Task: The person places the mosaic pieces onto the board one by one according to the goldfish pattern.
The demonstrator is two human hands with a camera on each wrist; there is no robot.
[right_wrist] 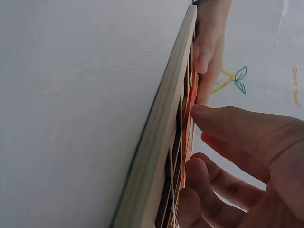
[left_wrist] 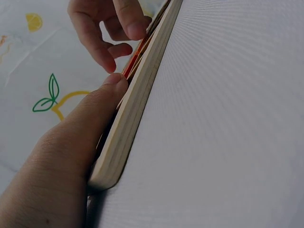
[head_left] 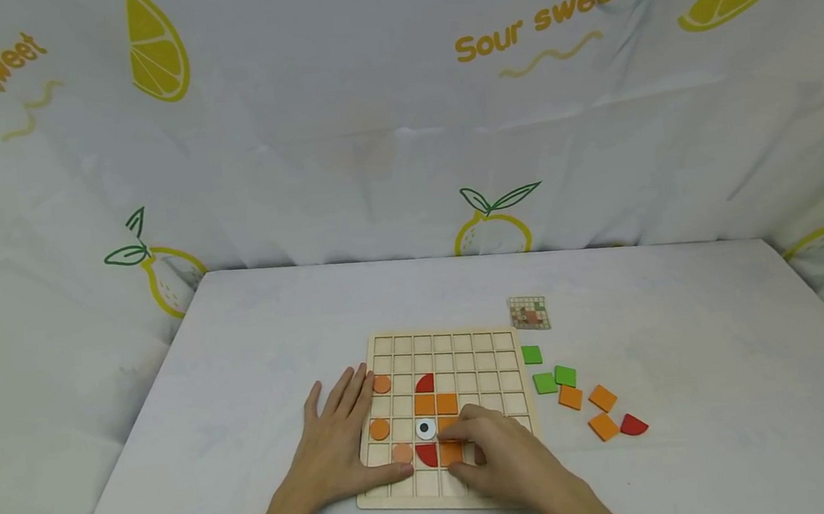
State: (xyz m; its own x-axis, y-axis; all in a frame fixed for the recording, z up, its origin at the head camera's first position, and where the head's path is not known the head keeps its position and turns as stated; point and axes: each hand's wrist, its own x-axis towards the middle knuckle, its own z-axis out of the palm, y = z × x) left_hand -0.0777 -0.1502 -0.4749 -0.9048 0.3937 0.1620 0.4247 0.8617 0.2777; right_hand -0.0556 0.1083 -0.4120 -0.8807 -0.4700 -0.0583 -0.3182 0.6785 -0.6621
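Observation:
A square wooden grid board (head_left: 481, 340) lies on the table, with coloured tiles in its cells. My left hand (head_left: 334, 449) rests along the board's left side, fingers straight, its thumb lying across the lower-left cells. Over the lower middle, my right hand (head_left: 504, 457) is bent, with thumb and index finger at opposite edges of an orange square tile (head_left: 451, 454). Left of that tile are a red quarter-circle tile (head_left: 427, 455) and, above it, a white eye disc (head_left: 426, 429). Orange discs (head_left: 380, 429) sit in the left columns. My right hand hides the board's lower-right cells.
Right of the board lie loose green squares (head_left: 544, 383), orange squares (head_left: 604, 427) and a red quarter-circle (head_left: 633, 425). A small pattern card (head_left: 528, 312) lies beyond the board's upper-right corner. Behind the white table (head_left: 275, 321) hangs a lemon-print cloth (head_left: 338, 131).

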